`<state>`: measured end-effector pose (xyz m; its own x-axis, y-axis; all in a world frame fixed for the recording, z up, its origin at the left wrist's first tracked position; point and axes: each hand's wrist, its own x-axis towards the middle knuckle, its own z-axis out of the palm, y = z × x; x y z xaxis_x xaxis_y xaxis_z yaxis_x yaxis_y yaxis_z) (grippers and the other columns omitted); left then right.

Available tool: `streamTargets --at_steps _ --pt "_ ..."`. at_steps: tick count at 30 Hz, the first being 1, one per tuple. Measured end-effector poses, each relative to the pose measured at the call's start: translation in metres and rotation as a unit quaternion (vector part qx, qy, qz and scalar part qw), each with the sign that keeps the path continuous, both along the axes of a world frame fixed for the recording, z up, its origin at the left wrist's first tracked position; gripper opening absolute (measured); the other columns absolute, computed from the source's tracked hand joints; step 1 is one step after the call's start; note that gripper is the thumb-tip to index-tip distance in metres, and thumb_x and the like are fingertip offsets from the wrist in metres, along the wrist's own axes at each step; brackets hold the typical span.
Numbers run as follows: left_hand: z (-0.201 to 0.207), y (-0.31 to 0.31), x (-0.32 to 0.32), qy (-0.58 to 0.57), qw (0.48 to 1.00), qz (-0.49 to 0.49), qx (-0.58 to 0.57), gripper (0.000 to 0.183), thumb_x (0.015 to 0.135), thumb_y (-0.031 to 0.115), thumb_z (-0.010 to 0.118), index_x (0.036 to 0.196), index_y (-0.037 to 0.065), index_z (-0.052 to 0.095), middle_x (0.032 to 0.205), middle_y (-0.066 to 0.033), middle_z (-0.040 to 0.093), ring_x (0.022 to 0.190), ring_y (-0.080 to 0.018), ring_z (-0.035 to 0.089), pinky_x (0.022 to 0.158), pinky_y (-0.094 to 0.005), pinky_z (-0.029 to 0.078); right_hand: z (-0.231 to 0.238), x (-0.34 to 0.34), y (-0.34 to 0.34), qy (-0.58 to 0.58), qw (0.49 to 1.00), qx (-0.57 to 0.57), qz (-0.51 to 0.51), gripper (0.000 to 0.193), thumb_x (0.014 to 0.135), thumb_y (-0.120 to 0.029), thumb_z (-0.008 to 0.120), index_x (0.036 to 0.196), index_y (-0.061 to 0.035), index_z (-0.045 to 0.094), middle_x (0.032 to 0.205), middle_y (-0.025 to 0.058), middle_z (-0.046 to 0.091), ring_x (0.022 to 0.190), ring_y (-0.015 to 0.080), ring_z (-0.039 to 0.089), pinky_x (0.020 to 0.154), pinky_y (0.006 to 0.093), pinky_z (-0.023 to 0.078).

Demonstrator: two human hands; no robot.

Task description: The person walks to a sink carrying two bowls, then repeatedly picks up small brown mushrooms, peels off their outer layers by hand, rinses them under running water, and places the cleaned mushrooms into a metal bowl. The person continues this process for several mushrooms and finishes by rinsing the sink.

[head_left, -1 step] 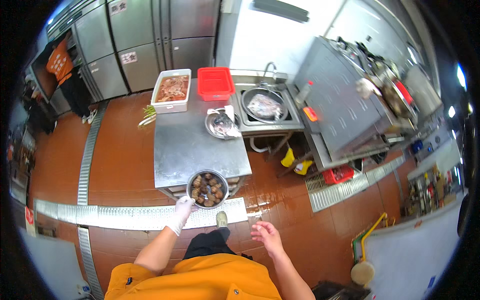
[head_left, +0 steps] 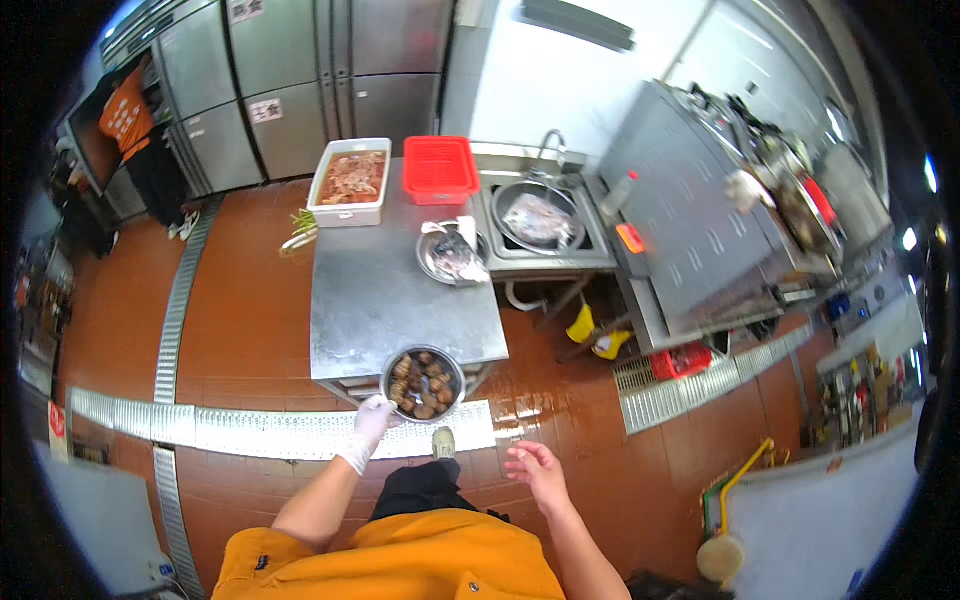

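Bowl | by table edge | left fingers gripping | right hand over floor

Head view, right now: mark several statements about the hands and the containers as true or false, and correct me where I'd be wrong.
1. The white-gloved left hand holds the round metal bowl of brown lumps at its rim. True.
2. The bare right hand touches that bowl. False: it is apart from the bowl.
3. The red rectangular plastic basket stands to the right of the white rectangular tub. True.
4. The tub stands on the floor. False: it stands on the flat grey metal table.
5. The wide round metal pan is left of the basket. False: it is right of it, at the metal sink.
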<state>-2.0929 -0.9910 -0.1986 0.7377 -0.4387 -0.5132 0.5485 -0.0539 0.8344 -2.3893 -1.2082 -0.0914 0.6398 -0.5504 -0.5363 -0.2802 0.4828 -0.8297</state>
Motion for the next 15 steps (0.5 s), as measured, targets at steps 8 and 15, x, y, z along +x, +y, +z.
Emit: streamTargets --at_steps 8,15 --pt "-0.035 -0.133 0.091 0.031 0.999 0.03 -0.003 0.01 0.1 0.011 0.064 0.098 0.001 0.068 0.087 -0.006 0.07 0.073 -0.0159 0.07 0.07 -0.0301 0.062 -0.013 0.253 -0.214 -0.011 0.996 -0.051 0.066 0.032 0.109 -0.016 0.053 0.138 -0.0022 0.053 0.123 0.0139 0.069 0.099 0.0231 0.071 0.085 0.0369 0.062" --pt "-0.039 -0.2 0.107 0.07 0.985 0.144 0.069 0.016 0.1 0.011 0.067 0.086 0.003 0.063 0.076 -0.0035 0.065 0.067 -0.0139 0.067 0.067 -0.031 0.06 -0.108 0.472 -0.384 0.051 0.984 -0.077 0.154 0.043 0.112 -0.023 0.049 0.15 -0.0031 0.042 0.124 0.0171 0.064 0.098 0.0267 0.071 0.082 0.0395 0.062"
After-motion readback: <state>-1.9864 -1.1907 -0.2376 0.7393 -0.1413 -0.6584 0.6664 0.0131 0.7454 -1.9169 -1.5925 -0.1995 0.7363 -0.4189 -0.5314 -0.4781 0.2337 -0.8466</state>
